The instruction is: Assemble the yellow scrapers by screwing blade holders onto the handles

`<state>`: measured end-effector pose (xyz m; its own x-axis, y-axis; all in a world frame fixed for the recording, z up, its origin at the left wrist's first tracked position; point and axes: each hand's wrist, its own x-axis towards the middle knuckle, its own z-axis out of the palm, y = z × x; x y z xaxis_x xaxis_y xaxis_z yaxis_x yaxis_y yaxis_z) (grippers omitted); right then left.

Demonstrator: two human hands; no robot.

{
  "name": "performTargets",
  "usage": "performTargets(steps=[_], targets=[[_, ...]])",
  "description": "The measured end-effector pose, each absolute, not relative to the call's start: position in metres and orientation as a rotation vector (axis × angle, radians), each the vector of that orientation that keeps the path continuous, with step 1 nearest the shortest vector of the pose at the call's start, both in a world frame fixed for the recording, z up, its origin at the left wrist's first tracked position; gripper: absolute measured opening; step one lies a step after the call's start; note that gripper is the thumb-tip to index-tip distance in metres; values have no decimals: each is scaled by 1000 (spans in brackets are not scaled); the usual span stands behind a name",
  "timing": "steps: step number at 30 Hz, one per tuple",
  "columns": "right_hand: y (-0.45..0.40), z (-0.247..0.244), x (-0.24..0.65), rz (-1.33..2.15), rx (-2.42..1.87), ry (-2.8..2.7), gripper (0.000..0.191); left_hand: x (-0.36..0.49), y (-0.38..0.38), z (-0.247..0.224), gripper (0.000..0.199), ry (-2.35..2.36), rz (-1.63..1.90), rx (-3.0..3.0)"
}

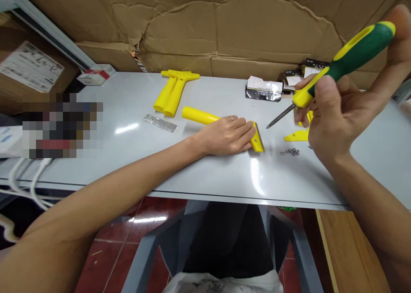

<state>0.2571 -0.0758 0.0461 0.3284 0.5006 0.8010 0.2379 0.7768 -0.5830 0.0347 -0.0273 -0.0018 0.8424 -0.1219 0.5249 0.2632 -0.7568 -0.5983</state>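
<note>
My left hand [226, 136] is wrapped round a yellow scraper [199, 115] lying on the grey table; its head, with a screw and a blade edge, sticks out past my fingers. Raised at the right, my right hand [337, 100] holds a green and yellow screwdriver [356, 55], its tip pointing down and left, apart from the scraper head. Small screws [290, 152] lie in a pile below the tip. A yellow plate [297, 136] is partly hidden behind my right hand. Two yellow handles [175, 91] and flat metal blades [160, 123] rest to the left.
Small black and white boxes [263, 89] stand at the table's back right, before a cardboard sheet [183, 27]. A red and white box [96, 74] is at the back left. White cables [35, 179] hang over the left front edge [205, 195].
</note>
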Motion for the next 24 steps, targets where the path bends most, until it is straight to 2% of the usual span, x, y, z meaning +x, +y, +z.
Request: performTargets(steps=[4, 7, 10, 17, 24], targets=[[-64, 35, 266, 466, -716, -1254, 53, 35, -26, -2, 30, -86, -753, -2306], [-63, 24, 263, 655, -756, -1277, 60, 35, -27, -2, 30, -85, -790, -2301], [-66, 19, 259, 667, -776, -1339, 68, 35, -27, 0, 28, -76, -801, -2309], [-67, 17, 259, 625, -749, -1400, 73, 36, -28, -1, 28, -101, -781, -2316], [-65, 15, 260, 584, -660, -1459, 63, 36, -29, -1, 28, -79, -808, -2310]])
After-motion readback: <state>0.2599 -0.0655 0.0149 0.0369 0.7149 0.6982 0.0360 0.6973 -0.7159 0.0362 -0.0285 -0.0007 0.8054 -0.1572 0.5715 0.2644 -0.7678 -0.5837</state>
